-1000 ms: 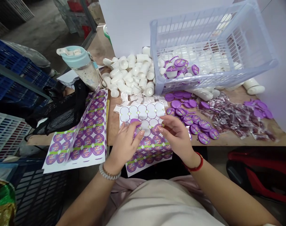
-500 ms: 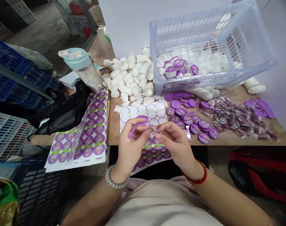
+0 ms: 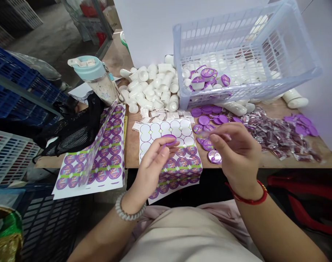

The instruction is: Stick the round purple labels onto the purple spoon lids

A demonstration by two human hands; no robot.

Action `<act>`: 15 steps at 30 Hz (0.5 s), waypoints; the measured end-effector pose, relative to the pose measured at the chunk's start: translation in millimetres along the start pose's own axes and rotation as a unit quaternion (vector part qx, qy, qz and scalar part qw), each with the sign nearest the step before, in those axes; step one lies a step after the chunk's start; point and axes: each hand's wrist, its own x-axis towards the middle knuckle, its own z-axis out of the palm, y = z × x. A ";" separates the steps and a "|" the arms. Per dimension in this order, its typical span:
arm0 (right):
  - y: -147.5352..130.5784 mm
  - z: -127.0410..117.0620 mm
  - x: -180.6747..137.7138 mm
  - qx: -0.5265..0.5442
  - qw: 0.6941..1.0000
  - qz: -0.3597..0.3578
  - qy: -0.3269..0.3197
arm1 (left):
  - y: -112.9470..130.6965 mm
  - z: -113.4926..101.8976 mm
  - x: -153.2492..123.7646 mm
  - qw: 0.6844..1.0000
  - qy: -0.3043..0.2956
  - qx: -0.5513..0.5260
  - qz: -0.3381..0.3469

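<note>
My left hand pinches a purple lid above a sticker sheet whose top rows are peeled to bare white circles. My right hand is raised over the stickered purple lids at the table's front edge. Its fingertips are pressed together on something small that I cannot make out, perhaps a round sticker. A second full sticker sheet with a lifted clear film lies to the left.
A clear plastic basket lies tipped at the back right with white cups and lids inside. White cups are heaped behind the sheets. A water bottle and a black mesh bag stand left. Small wrapped packets and plain purple lids lie right.
My right hand has moved away from my left hand, right and up over the stickered lids. My left hand has kept the purple lid and lowered a little.
</note>
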 end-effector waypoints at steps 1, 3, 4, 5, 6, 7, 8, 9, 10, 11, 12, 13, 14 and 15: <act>1.7 2.5 -1.3 0.038 0.999 0.035 -0.002 | 0.1 0.4 -0.5 1.000 -0.001 -0.020 -0.017; 4.4 10.7 -5.1 0.112 0.986 0.113 -0.054 | -0.2 3.3 -2.1 0.999 -0.011 -0.032 -0.041; 5.0 15.4 -6.8 0.141 0.975 0.148 -0.087 | -0.4 5.5 -3.1 0.998 -0.022 -0.030 -0.046; 5.1 19.9 -8.2 0.163 0.964 0.177 -0.113 | -0.7 7.9 -4.1 0.998 -0.036 -0.030 -0.050; 4.7 23.5 -8.8 0.179 0.955 0.197 -0.129 | -0.8 10.2 -4.9 0.997 -0.048 -0.032 -0.055; 3.9 26.0 -8.6 0.190 0.950 0.207 -0.136 | -0.7 12.2 -5.5 0.996 -0.052 -0.039 -0.060; 2.7 27.1 -7.4 0.194 0.949 0.210 -0.136 | -0.5 13.6 -5.7 0.996 -0.047 -0.049 -0.066; 1.4 26.9 -5.5 0.192 0.950 0.206 -0.137 | 0.1 14.5 -5.6 0.995 -0.033 -0.062 -0.072; 0.2 25.6 -3.1 0.186 0.951 0.199 -0.144 | 0.8 14.8 -5.0 0.994 -0.016 -0.078 -0.078; -0.9 23.6 -0.4 0.178 0.952 0.191 -0.157 | 1.7 14.6 -4.1 0.992 -0.001 -0.093 -0.082; -1.6 21.4 2.2 0.170 0.951 0.187 -0.176 | 2.6 13.9 -3.1 0.991 0.008 -0.106 -0.085; -1.9 19.2 4.4 0.162 0.949 0.184 -0.197 | 3.3 13.0 -1.9 0.989 0.011 -0.115 -0.087; -1.8 17.6 6.0 0.154 0.948 0.180 -0.214 | 3.7 12.0 -0.6 0.988 0.007 -0.122 -0.091; -1.4 16.5 7.0 0.146 0.948 0.175 -0.224 | 3.8 11.0 0.5 0.987 0.001 -0.128 -0.093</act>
